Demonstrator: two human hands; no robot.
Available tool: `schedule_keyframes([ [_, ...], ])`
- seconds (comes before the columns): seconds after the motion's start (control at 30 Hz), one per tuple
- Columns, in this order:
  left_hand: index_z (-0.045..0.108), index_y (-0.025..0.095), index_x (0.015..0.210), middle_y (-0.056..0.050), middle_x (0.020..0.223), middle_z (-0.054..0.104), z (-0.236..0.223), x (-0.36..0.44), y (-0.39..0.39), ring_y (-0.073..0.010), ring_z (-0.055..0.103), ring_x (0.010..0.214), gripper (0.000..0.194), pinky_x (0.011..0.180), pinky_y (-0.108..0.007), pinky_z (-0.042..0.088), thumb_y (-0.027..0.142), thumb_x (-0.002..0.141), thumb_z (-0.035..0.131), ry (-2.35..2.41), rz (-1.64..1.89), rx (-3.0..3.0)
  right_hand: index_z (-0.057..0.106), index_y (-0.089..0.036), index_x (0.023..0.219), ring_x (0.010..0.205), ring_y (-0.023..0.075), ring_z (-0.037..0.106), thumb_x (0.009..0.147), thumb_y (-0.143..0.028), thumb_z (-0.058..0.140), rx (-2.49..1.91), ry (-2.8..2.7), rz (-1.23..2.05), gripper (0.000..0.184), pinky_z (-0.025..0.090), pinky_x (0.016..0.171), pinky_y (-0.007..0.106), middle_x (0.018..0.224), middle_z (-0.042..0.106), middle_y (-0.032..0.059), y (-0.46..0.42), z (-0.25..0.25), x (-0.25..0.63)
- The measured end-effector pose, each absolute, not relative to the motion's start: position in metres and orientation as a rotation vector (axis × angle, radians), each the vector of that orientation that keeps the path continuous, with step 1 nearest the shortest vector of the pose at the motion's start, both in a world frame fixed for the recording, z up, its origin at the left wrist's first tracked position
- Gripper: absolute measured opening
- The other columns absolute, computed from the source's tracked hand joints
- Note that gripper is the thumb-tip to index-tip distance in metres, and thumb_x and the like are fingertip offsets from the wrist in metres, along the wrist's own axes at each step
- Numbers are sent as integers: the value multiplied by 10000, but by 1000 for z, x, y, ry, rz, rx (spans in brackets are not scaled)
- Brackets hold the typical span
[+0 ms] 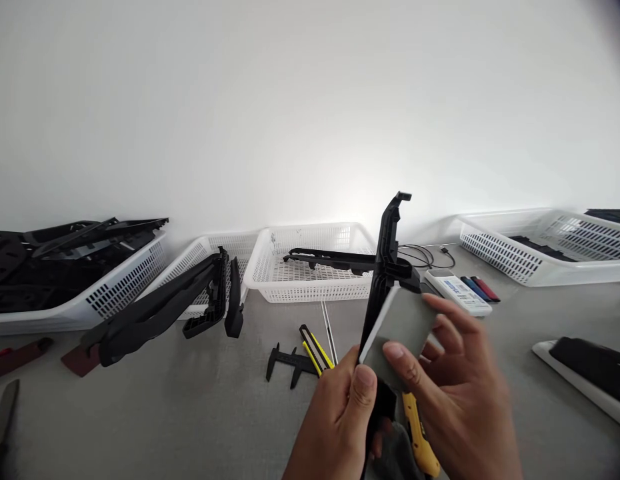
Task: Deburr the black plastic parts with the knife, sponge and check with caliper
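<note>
My left hand (343,407) is closed around a long black plastic trim piece (385,247), which stands nearly upright with a hooked top end. In my right hand (460,373) a flat grey pad with a white edge (397,327) is pinched between thumb and fingers. The pad lies against the side of the trim piece, just above my left thumb; I cannot tell how firmly it touches. Below my hands, a yellow-handled tool (419,437) is partly hidden. A yellow utility knife (316,350) and a black caliper (290,363) lie left of my hands.
White baskets line the wall: one heaped with black parts (125,293), a middle one (310,293) holding a black strip, another at right (530,270). Black trim pieces (160,307) lean out at left. A white box (457,292), markers (483,289) and a cable (420,253) lie at right.
</note>
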State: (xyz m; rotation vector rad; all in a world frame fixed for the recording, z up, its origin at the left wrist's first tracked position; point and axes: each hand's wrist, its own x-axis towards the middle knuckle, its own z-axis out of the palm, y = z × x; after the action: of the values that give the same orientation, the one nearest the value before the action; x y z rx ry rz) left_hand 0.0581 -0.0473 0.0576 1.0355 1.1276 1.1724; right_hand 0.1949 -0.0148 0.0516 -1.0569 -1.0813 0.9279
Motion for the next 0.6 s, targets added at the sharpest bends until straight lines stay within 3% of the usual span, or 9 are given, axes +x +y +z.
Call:
schedule_keyframes([
  [0.1, 792, 236, 1315, -88, 864, 757, 53, 57, -47, -208, 633, 587, 758, 545, -316, 504, 846, 937, 546, 1083, 1173, 989, 538, -358, 1495, 972, 315, 814, 895, -500, 871, -974, -1205, 1063, 700, 713, 675, 391, 1291, 747, 124, -14, 48, 196],
  [0.23, 683, 220, 1476, -67, 819, 744, 50, 57, -46, -219, 643, 605, 851, 557, -321, 502, 855, 923, 567, 1066, 1147, 947, 530, -370, 1469, 1006, 297, 812, 898, -432, 883, -991, -1046, 886, 674, 713, 736, 380, 1306, 742, 105, -14, 47, 193],
  [0.33, 665, 235, 1496, -121, 1095, 796, 52, 58, -45, -306, 742, 890, 884, 691, -369, 592, 877, 892, 587, 1091, 1161, 957, 544, -363, 1458, 974, 304, 817, 896, -436, 883, -970, -1066, 977, 661, 711, 705, 386, 1268, 757, 109, -16, 48, 189],
  [0.4, 624, 225, 1538, -150, 1324, 756, 56, 58, -45, -370, 697, 1185, 897, 918, -434, 601, 865, 912, 574, 1073, 1187, 1023, 577, -349, 1427, 941, 304, 820, 865, -437, 907, -948, -1045, 1037, 658, 703, 670, 366, 1203, 773, 103, -16, 50, 188],
  [0.47, 581, 219, 1580, -160, 1437, 704, 60, 56, -45, -390, 626, 1314, 901, 1064, -473, 541, 849, 936, 555, 1056, 1172, 1078, 594, -347, 1391, 915, 292, 820, 815, -404, 950, -963, -935, 965, 679, 689, 644, 332, 1172, 776, 90, -15, 52, 187],
  [0.5, 568, 222, 1593, -163, 1430, 705, 62, 56, -45, -385, 641, 1281, 912, 1046, -472, 548, 855, 937, 541, 1052, 1139, 1085, 598, -349, 1374, 896, 287, 820, 792, -388, 967, -964, -896, 943, 691, 683, 631, 323, 1166, 776, 86, -14, 53, 188],
  [0.6, 566, 231, 1589, -158, 1296, 743, 65, 54, -45, -324, 707, 1018, 961, 784, -395, 591, 898, 897, 545, 1034, 1050, 1058, 614, -339, 1346, 851, 297, 813, 773, -403, 971, -919, -939, 1129, 678, 673, 590, 345, 1180, 776, 100, -12, 53, 191],
])
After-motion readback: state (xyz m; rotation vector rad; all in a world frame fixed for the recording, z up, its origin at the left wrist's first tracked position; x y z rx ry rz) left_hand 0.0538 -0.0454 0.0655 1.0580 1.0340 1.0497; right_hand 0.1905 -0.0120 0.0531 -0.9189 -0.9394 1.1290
